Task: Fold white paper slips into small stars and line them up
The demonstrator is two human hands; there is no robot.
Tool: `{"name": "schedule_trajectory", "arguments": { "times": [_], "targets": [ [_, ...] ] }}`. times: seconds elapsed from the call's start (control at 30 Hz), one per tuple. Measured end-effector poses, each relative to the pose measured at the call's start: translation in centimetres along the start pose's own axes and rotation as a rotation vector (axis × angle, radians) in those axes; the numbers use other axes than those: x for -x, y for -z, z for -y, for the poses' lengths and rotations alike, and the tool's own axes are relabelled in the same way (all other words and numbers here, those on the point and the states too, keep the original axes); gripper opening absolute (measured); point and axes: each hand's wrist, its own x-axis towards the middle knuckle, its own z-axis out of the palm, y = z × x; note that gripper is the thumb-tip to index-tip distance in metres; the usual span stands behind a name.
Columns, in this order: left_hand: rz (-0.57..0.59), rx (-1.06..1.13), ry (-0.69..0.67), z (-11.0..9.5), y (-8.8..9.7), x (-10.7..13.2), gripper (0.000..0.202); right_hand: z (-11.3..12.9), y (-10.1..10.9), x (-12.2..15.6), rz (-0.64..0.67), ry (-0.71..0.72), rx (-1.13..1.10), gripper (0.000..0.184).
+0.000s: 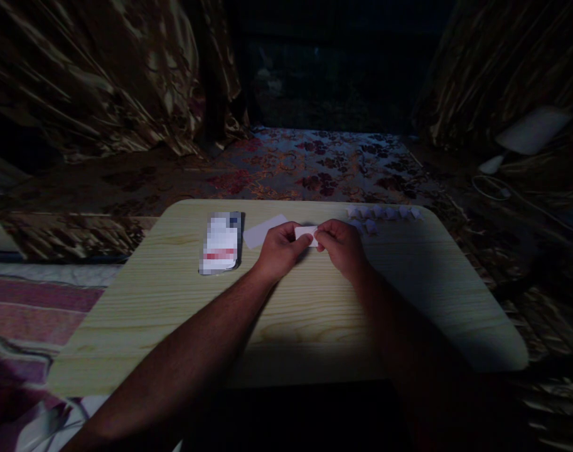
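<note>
Between my two hands, just above the wooden table (286,295), is a small white piece of paper (303,231). My left hand (282,248) pinches its left side, with the thumb lying across the front. The fingers of my right hand (339,243) are closed on its right end. Behind my left hand a larger flat white sheet (264,232) rests on the table, partly covered by that hand. Several small folded white paper pieces (378,213) lie in rows beyond my right hand, a few of them close to its knuckles.
A phone-shaped object (220,243), its face blurred out, lies left of my hands. Patterned cloth (314,163) covers the ledge behind the table. Brown curtains (126,69) hang at the back. To the right stands a white lamp (533,130) with a cable.
</note>
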Motion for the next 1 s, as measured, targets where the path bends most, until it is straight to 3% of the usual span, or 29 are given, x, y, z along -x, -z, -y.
{"name": "schedule_trajectory", "arguments": {
  "times": [0.3, 0.6, 0.77, 1.0],
  "targets": [
    [-0.044, 0.098, 0.030, 0.3, 0.1, -0.4, 0.022, -0.4, 0.2, -0.3, 0.017, -0.061, -0.169, 0.019],
    [-0.042, 0.182, -0.055, 0.0, 0.0, -0.3, 0.026, -0.5, -0.2, 0.3, -0.106, 0.279, 0.198, 0.002],
    [0.027, 0.416, 0.171, -0.6, 0.2, -0.4, 0.036, 0.0, 0.1, 0.3, -0.164, 0.454, 0.284, 0.014],
    [0.098, 0.454, 0.357, -0.9, 0.4, -0.5, 0.041, -0.5, -0.1, 0.4, -0.157, 0.583, 0.322, 0.019]
  ]
}}
